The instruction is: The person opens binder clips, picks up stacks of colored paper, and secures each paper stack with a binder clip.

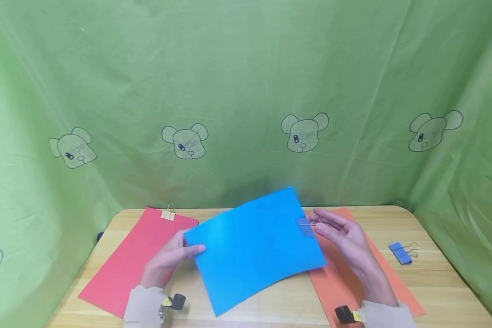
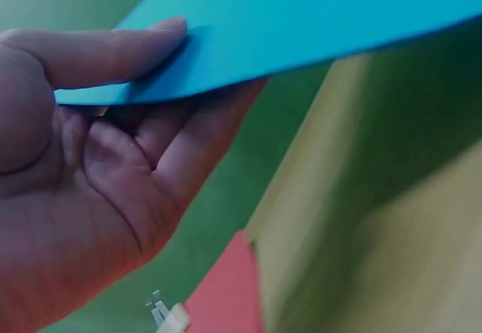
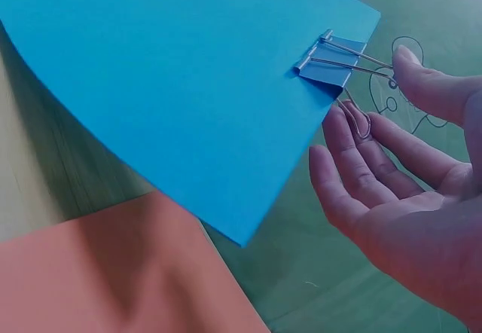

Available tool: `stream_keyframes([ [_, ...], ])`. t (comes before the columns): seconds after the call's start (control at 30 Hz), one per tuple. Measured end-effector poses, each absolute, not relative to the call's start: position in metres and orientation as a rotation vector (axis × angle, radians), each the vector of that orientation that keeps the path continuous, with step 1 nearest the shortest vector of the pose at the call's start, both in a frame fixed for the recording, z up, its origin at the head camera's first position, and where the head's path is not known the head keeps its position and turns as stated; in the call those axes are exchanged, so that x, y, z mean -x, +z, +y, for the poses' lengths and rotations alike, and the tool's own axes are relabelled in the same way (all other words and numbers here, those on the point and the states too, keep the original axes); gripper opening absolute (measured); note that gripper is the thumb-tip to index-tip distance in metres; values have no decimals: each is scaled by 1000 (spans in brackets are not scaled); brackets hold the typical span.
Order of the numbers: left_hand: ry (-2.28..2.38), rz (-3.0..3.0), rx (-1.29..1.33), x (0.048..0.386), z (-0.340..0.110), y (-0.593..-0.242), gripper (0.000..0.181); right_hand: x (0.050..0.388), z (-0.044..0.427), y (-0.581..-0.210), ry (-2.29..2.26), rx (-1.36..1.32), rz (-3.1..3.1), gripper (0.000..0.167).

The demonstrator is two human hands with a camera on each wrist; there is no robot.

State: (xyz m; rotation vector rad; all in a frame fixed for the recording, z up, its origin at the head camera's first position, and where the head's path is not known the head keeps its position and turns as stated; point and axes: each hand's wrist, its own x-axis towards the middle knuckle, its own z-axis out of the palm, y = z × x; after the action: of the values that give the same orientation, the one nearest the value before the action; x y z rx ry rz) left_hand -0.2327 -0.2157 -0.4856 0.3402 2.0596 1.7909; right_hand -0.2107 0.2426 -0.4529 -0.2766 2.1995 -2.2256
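Above the counter (image 1: 438, 282), I see the left hand (image 1: 170, 255) pinching a blue sheet (image 1: 254, 250) at its nine o'clock edge. At three o'clock, the right hand (image 1: 348, 237) pinches the binder clip (image 3: 327, 71) on that sheet, how firmly I can't quite judge.

Head-worn view forward and down — farther back, wrist views close up, all sharing blue sheet (image 1: 250, 255)

The raised blue sheet (image 1: 250, 255) blocks the frame's centre; the green curtain (image 1: 246, 82) closes the top. Bare tabletop (image 1: 443, 291) at lower right, below the loose binder clip (image 1: 401, 253), leaves passage.
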Motion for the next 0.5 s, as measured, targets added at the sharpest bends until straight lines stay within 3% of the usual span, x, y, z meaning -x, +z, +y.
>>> stream_keyframes([
  [0.23, 1610, 2065, -674, 240, -218, -484, 46, 212, 235, -454, -2091, 279, 2295, 53],
  [0.5, 1372, 2173, -683, 233, -175, -489, 37, 208, 222, -455, -1992, 268, 2386, 56],
])
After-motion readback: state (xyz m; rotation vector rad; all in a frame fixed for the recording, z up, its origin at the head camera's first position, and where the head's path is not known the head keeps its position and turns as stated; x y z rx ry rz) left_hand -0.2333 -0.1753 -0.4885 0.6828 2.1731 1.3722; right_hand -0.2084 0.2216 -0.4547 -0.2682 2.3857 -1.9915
